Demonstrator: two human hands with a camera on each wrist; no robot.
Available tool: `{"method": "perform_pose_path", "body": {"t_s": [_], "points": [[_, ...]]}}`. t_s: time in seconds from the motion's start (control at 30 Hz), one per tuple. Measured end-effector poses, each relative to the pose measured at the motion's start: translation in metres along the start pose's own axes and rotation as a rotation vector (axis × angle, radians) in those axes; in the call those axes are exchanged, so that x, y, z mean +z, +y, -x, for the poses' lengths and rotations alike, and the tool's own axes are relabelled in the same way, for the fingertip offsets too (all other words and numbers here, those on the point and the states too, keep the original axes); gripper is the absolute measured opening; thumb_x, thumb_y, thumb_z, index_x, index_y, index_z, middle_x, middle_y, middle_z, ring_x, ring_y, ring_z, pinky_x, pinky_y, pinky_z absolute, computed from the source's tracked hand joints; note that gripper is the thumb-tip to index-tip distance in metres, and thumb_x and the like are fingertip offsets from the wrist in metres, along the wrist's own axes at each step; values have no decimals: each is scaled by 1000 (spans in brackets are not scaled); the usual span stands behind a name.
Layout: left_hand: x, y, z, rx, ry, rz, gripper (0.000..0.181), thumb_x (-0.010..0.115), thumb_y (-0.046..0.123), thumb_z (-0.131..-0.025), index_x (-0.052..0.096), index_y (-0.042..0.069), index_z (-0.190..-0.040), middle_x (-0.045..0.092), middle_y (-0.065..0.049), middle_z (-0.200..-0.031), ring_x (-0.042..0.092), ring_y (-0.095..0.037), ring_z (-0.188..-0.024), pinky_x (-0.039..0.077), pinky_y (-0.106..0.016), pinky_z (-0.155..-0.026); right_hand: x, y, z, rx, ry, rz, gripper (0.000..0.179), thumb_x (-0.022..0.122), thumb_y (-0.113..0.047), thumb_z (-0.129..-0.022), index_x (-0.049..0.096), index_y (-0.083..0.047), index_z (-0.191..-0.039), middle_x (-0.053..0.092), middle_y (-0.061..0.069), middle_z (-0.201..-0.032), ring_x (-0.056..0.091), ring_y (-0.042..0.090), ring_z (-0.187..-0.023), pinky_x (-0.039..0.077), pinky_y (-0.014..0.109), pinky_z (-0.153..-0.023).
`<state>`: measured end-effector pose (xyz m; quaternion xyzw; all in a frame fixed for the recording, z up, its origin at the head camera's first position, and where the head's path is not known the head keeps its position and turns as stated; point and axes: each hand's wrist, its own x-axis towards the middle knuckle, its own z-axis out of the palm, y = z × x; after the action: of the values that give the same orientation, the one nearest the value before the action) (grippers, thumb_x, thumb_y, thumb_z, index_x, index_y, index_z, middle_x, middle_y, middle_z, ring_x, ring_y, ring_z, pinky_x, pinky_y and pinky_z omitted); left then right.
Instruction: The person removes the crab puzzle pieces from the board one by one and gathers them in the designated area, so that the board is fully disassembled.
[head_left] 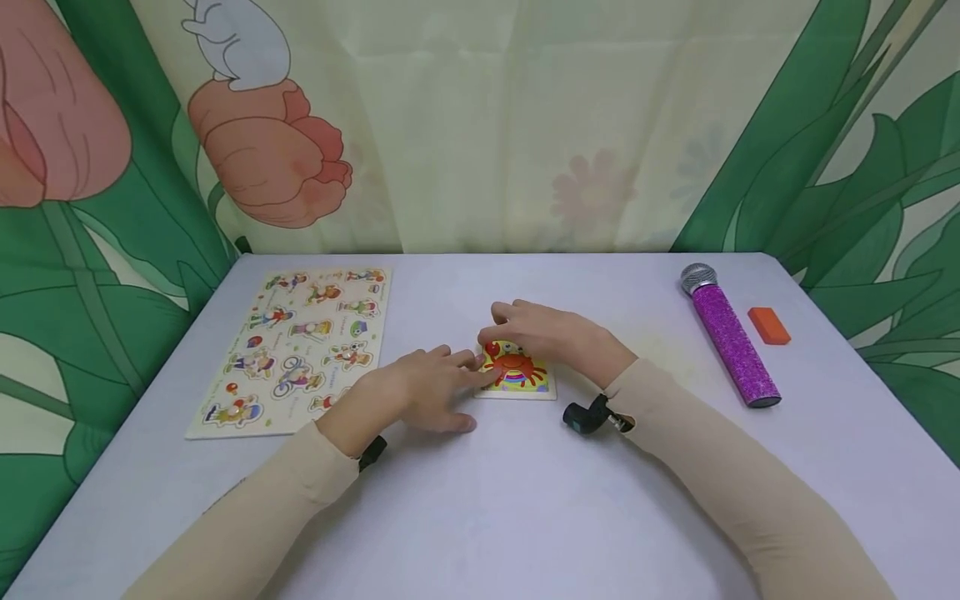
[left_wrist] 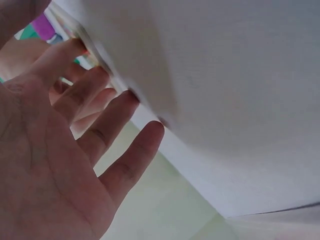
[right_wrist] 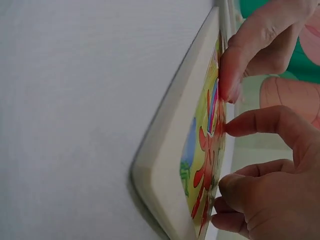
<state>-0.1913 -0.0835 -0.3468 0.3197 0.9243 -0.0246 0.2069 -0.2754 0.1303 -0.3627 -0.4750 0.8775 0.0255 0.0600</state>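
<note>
Firstly, a table [head_left: 495, 517], white and matt, cloth-like. Picture board [head_left: 285, 412]: pale, thin, rectangular, printed with small colourful figures; lies flat on my left. Microphone [head_left: 733, 342]: cylindrical, purple glitter barrel, silver mesh head; lies on my right. Left hand [head_left: 427, 387]: fingers spread apart, index at the crab board's left side. Right hand [head_left: 536, 329]: fingers bent over that board's far side, index and thumb apart; whether anything is pinched, I cannot tell. Crab board [head_left: 517, 373]: mid-table beneath my fingertips, squarish, thick pale edge, rounded corner, bright print. To handle it well, I would steady it with the left index and work the right fingertips lightly, lest it slide. Orange block [head_left: 769, 326]: small, rectangular, beside the microphone.
</note>
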Motion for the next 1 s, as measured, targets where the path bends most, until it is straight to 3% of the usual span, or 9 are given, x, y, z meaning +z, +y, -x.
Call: {"method": "perform_pose_path", "body": {"t_s": [0.27, 0.43, 0.6, 0.73, 1.0], "points": [[-3, 0, 1, 27, 29, -29, 73, 65, 54, -96, 33, 40, -161, 39, -2, -160, 43, -37, -140, 41, -59, -111, -5, 4, 4, -13, 48, -2, 41, 60, 0, -97, 62, -29, -126, 52, 3, -119, 59, 22, -96, 56, 33, -86], [-8, 0, 1, 22, 25, -26, 74, 65, 53, -96, 32, 39, -161, 36, -3, -163, 37, -41, -146, 36, -60, -115, -8, 9, 7, -6, 103, -115, 31, 58, -4, -100, 61, -24, -124, 55, 1, -118, 60, 19, -103, 55, 36, -93], [-8, -1, 2, 18, 23, 0, 73, 65, 52, -97, 32, 39, -161, 34, -3, -165, 35, -41, -148, 35, -59, -117, -6, 10, 6, -39, 166, -249, 16, 61, -20, -103, 62, -19, -119, 59, -3, -116, 59, 18, -106, 52, 39, -99], [-6, 0, 2, 17, 18, 2, 73, 64, 52, -97, 31, 40, -161, 35, -1, -164, 37, -38, -146, 37, -57, -115, -1, 9, 4, -31, 183, -308, 20, 67, -25, -99, 63, -16, -117, 62, -2, -116, 60, 20, -107, 51, 41, -100], [1, 1, 4, -9, -17, 28, 78, 66, 52, -96, 27, 40, -162, 37, 0, -162, 39, -34, -143, 38, -55, -115, 12, 7, 2, 81, 177, -449, 36, 72, -26, -97, 62, -10, -127, 65, 1, -118, 59, 19, -102, 53, 37, -92]]}}
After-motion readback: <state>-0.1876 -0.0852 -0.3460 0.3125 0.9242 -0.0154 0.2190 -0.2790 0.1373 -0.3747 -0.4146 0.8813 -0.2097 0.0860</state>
